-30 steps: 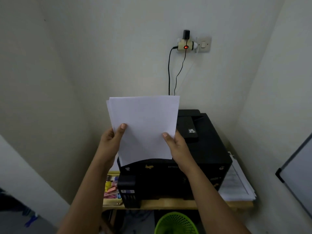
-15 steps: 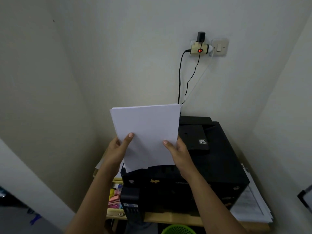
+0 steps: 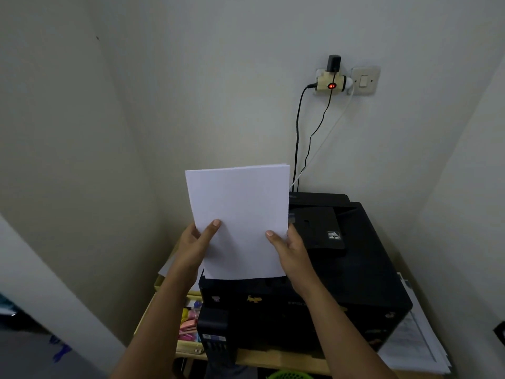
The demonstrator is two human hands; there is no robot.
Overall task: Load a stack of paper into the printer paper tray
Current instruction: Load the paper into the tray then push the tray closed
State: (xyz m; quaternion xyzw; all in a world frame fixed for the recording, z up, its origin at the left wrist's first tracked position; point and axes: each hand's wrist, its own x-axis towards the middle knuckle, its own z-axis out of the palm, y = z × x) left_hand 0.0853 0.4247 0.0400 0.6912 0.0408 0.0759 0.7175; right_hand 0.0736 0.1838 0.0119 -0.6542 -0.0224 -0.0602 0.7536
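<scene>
A stack of white paper [image 3: 239, 214] stands upright over the left part of a black printer [image 3: 355, 283]. My left hand [image 3: 195, 246] grips the stack's lower left edge, thumb on the front. My right hand [image 3: 291, 248] grips the lower right edge the same way. The stack's bottom edge sits at the printer's top surface, near its front left. The printer's rear flap [image 3: 319, 222] lies to the right of the paper. The paper hides the part of the printer behind it.
The printer stands on a wooden table [image 3: 273, 361] in a corner between two walls. Printed sheets [image 3: 415, 343] lie under its right side. Coloured items [image 3: 190, 322] sit at its left. Cables [image 3: 297, 138] run from a wall socket [image 3: 330, 82] down behind it. A green basket [image 3: 289, 375] is below.
The sheets have been squared into a neat stack and lowered toward the printer's top. The camera has moved closer and to the left, so the printer looks larger.
</scene>
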